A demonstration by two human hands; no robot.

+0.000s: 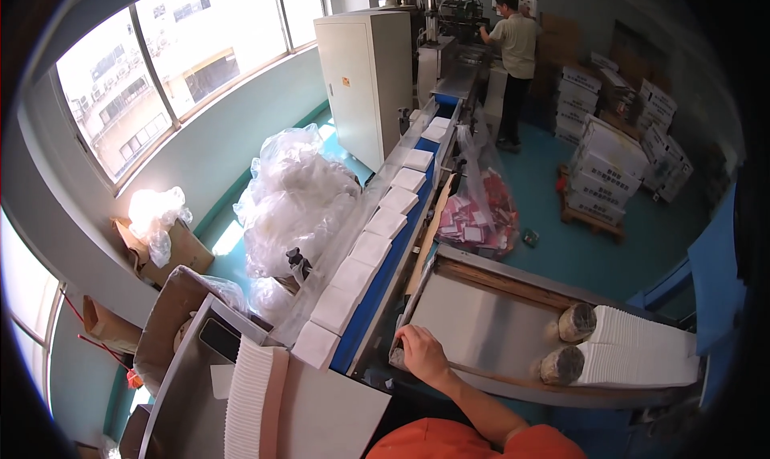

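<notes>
My right hand [419,351] rests at the near left corner of a slanted steel tray [481,322], fingers curled over its edge. My forearm comes from an orange sleeve at the lower edge. At the tray's right end lie two long rows of white folded paper [642,348], each capped by a round brown block [576,322]. Left of the hand runs a blue conveyor belt [377,298] carrying several square white paper stacks [370,249], the nearest one [315,345] close by. My left hand is out of sight.
A ribbed white paper stack [245,395] lies on a steel table at lower left. Clear bags of white material [297,194] sit left of the belt, a bag of pink packets [481,214] to its right. Beyond are a beige cabinet [365,74], a person [517,46] at a machine, and stacked cartons [609,166].
</notes>
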